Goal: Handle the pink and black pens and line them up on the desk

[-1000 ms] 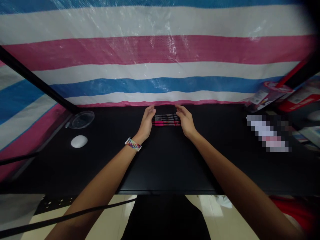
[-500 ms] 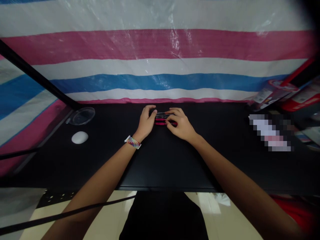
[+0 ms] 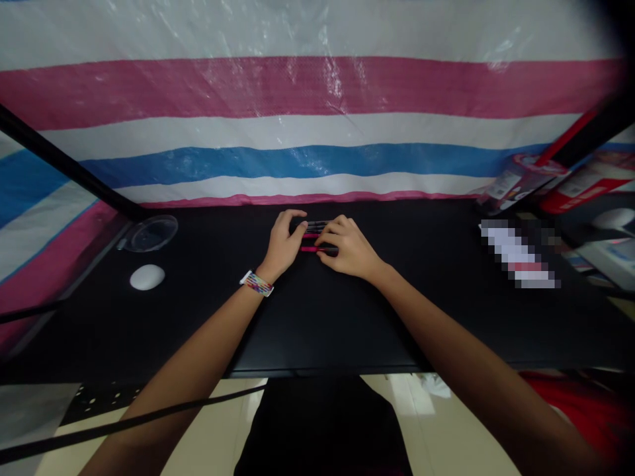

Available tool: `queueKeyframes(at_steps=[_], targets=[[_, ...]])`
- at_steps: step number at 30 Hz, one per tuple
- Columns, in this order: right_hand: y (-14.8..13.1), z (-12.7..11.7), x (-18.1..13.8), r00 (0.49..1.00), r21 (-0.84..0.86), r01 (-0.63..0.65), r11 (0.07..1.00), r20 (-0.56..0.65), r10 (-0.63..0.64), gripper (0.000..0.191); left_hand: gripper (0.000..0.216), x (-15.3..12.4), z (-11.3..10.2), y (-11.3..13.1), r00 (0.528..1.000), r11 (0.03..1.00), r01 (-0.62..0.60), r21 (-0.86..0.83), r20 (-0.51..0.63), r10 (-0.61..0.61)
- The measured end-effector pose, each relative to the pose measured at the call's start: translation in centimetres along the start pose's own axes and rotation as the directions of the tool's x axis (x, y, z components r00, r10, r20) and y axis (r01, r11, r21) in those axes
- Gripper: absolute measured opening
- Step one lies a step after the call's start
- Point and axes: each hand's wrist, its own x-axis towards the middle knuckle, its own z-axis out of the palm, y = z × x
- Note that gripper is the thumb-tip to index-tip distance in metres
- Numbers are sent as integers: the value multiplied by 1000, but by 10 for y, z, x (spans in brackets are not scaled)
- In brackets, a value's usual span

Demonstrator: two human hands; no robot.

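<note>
Head view, left to right: clear plastic dish [image 3: 149,234] at the back-left of the black table [image 3: 317,317], white oval object [image 3: 147,277] just in front of it. Left hand [image 3: 282,242], multicolour woven band [image 3: 256,283] on the wrist, fingers curled down over the left ends of the markers [image 3: 312,248]. The markers are a small side-by-side bunch, pink and black, lying flat at the table's back centre, near the striped tarp [image 3: 317,86]. Right hand [image 3: 350,248] is clamped over their right ends, fingers bent; most of the barrels are hidden. Any print on the markers is too small to read. Far right: pixelated patch [image 3: 518,254], unreadable. Behind it, red and white boxes [image 3: 518,177] with labels, text too blurred to make out.
</note>
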Motion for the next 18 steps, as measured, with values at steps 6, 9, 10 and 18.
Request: queueKeyframes(at_steps=[6,9,10,18], targets=[[1,2,1,1000,56,-7,998,19,6,15,11,-1,-4,15,992,995,-82,60,99,76],[1,2,0,995,141,-36,989,-82,48,16,13,-2,-7,22,981,985,-131,114,160,112],[0,1,0,989,177,-60,982,-121,82,16,13,-2,-8,24,977,980,-145,137,176,119],[6,-8,-2,926,358,-242,902,-192,325,25,18,-6,-13,31,981,982,-141,124,155,121]])
